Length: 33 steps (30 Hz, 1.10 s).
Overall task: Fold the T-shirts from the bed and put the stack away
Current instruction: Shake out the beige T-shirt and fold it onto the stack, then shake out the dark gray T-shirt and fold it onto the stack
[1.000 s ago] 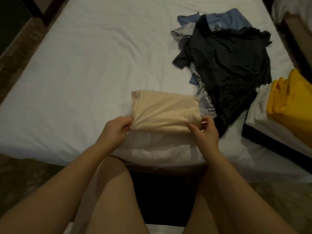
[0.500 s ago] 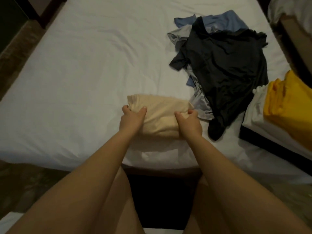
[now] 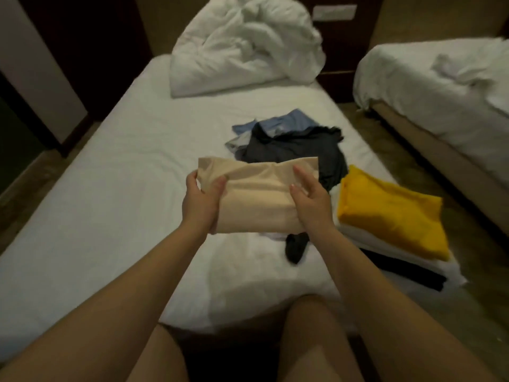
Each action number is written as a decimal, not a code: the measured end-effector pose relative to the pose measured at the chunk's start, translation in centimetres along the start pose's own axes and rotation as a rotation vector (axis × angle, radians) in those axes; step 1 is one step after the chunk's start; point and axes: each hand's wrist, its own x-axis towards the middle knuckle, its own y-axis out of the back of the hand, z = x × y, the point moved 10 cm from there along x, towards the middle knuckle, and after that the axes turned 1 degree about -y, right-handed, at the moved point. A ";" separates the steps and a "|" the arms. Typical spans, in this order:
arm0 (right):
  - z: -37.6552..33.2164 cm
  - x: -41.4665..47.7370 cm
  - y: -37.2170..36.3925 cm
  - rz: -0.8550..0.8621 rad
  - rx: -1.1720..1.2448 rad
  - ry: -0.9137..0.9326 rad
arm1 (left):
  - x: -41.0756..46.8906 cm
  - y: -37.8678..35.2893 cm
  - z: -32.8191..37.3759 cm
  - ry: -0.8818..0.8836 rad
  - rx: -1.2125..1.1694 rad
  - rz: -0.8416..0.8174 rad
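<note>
Head view, one frame.

Task item: folded beige T-shirt (image 3: 259, 199), held in the air over the near half of the bed (image 3: 124, 166), not touching the sheet. It is folded into a wide rectangle, long side running 9 to 3 o'clock.

Left hand (image 3: 202, 201): grips the 9 o'clock end. The thumb lies on the upper face and the fingers (image 3: 192, 179) curl round the edge and under the cloth.

Right hand (image 3: 311, 202): holds the 3 o'clock end. Thumb and forefinger lie fairly straight on the upper face, a little spread. The remaining fingers are hidden behind the cloth, so I cannot tell their pose.

Unfolded pile, at 12 to 1 o'clock from the held shirt, lying on the sheet:
- dark grey T-shirt (image 3: 297, 153) on top, one sleeve trailing toward 6 o'clock below the held shirt
- blue T-shirt (image 3: 286, 124) beneath, at the far side
- light grey T-shirt (image 3: 238, 143) showing at the 9 o'clock side

Folded stack, at 3 o'clock from the held shirt, on the bed's right edge:
- yellow T-shirt (image 3: 391, 213) on top
- white T-shirt (image 3: 366, 239) under it
- black T-shirt (image 3: 407, 271) at the bottom

Other: crumpled white duvet (image 3: 248, 42) at 12 o'clock, at the far end of the bed. Second bed (image 3: 440, 86) at 2 o'clock, across a strip of floor. Pale wall plate (image 3: 334, 11) at 1 o'clock, too blurred to read any marking.
</note>
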 end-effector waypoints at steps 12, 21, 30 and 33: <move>5.0 3.2 27.2 0.338 -0.140 -0.084 | -5.9 -27.3 10.9 -0.247 0.068 -0.440; 15.4 7.2 26.8 0.264 -0.311 -0.281 | -2.8 -33.4 5.8 -0.244 0.443 -0.381; 3.9 5.8 21.2 0.551 -0.732 0.174 | 0.8 -28.6 4.5 -0.321 0.357 -0.346; -0.8 3.4 9.1 0.289 -0.711 0.609 | 2.9 -22.2 1.6 -0.324 0.348 -0.195</move>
